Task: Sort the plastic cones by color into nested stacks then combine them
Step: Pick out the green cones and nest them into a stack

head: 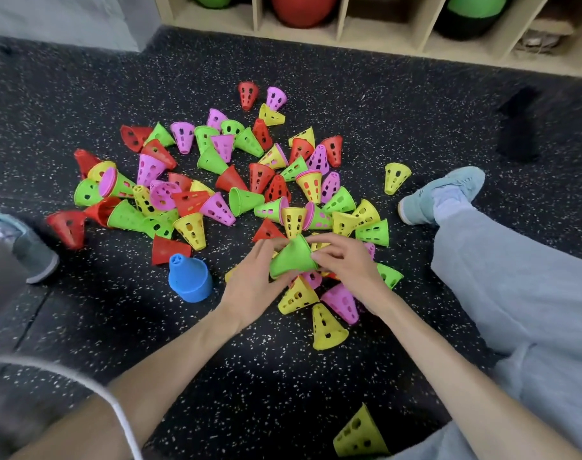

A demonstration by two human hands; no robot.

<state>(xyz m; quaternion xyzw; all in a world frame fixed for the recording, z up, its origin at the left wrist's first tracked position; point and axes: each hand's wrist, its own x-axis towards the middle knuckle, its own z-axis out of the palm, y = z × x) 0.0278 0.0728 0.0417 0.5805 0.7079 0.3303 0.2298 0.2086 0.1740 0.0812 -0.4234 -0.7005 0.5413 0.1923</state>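
Black rubber flooring [283, 376] flecked with white is spreading out under me, and pale wooden cubbies [342, 31] are running along the 12 o'clock edge, holding a red ball [302, 8] and green balls [477, 6]. Looking down through the head view, I am sitting with my legs apart: my right shoe [442, 194] is lying at 3 o'clock and my left shoe [30, 250] at 9 o'clock. Between them a loose pile of cones [216, 174] in red, green, yellow and pink is lying tumbled from 10 o'clock across to 2 o'clock, most of them tipped on their sides. I am holding a green cone [292, 258] just below the middle of the pile, its narrow end tilting up toward 1 o'clock. My left hand [253, 280] is gripping its wide base from the 8 o'clock side, and my right hand [346, 260] is pinching its upper wall from 3 o'clock, fingers curled. A blue stack [190, 277] is standing upright at 9 o'clock of my left hand, near but apart. One yellow cone [361, 433] is resting by my right leg at 5 o'clock.
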